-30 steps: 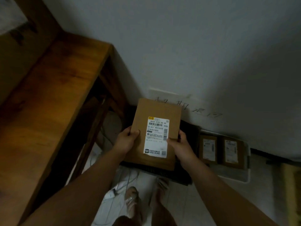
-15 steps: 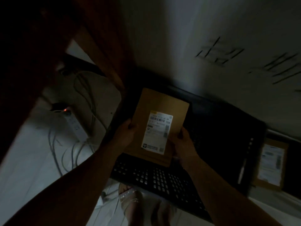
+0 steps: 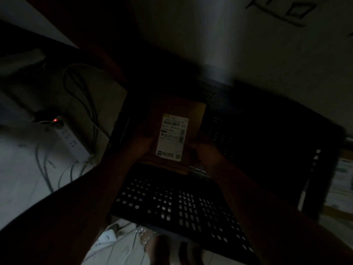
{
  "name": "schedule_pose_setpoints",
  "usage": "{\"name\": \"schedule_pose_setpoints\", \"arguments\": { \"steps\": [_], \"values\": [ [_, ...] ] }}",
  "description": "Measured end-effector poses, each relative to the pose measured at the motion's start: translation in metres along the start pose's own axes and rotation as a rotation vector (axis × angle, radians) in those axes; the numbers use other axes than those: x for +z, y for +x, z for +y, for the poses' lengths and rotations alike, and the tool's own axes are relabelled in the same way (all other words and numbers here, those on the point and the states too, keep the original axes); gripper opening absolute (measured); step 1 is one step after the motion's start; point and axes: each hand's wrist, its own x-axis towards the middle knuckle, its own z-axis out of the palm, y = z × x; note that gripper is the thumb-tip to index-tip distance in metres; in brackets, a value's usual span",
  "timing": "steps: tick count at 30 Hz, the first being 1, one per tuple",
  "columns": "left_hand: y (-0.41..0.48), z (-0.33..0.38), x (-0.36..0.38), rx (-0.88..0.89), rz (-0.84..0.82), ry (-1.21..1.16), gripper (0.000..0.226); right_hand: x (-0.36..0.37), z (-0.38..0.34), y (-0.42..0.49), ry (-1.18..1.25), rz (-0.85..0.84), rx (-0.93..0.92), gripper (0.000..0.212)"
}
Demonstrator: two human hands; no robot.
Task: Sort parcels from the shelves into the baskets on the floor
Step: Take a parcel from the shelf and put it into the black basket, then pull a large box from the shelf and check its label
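Centrally, left hand (image 3: 141, 144) and right hand (image 3: 207, 150) clamped one parcel (image 3: 172, 138) over one black basket (image 3: 172, 199); one power strip (image 3: 70, 142) lay centre-left.

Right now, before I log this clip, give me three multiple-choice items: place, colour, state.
1. Where is the parcel? A on a shelf; B over the black basket; C on the floor.
2. The power strip has a light that is: A green; B red; C blue.
3. The parcel is: A lying free; B in one hand; C in both hands.
Answers: 1 B, the black basket's perforated wall lies below it; 2 B, it glows red; 3 C, left hand and right hand grip its sides.
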Motion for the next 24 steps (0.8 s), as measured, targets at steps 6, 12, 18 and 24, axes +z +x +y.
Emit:
{"name": "schedule_pose_setpoints", "arguments": {
  "steps": [6, 12, 18, 24],
  "values": [
    [-0.083, 0.033, -0.005, 0.114, 0.038, 0.021, 0.042, -0.004, -0.039, -0.094, -0.111, 0.045, 0.011, 0.047],
    [-0.225, 0.106, -0.004, 0.249, 0.015, 0.048, 0.051, -0.02, -0.116, -0.233, -0.131, 0.137, -0.085, 0.061],
    [-0.37, 0.185, 0.006, 0.498, -0.057, 0.028, 0.047, -0.057, -0.179, -0.38, 0.01, 0.252, -0.289, 0.036],
    [-0.51, 0.206, 0.033, 0.774, -0.201, 0.117, 0.041, -0.109, -0.154, -0.54, 0.289, 0.411, -0.511, 0.023]
  ]
}}
